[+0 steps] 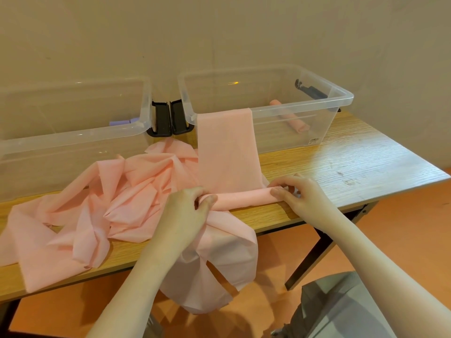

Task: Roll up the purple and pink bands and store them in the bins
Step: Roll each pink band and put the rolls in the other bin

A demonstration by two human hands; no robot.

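The pink band [229,152] hung from the right bin [341,98], its near end rolled; left hand [188,211] and right hand [300,193] pinched the roll's ends.

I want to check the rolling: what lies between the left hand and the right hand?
In the head view, the rolled pink band spans from the left hand to the right hand; both grip its ends.

Premises appear to be a plain indoor workroom or storage area; the exact kind cannot be determined. Evidence: a bare beige wall [219,32] with scuff marks at the far side, an orange floor [402,228], a wood-grain table [353,162] on dark metal legs, and two clear plastic bins [341,97] with black latches standing along its far edge.
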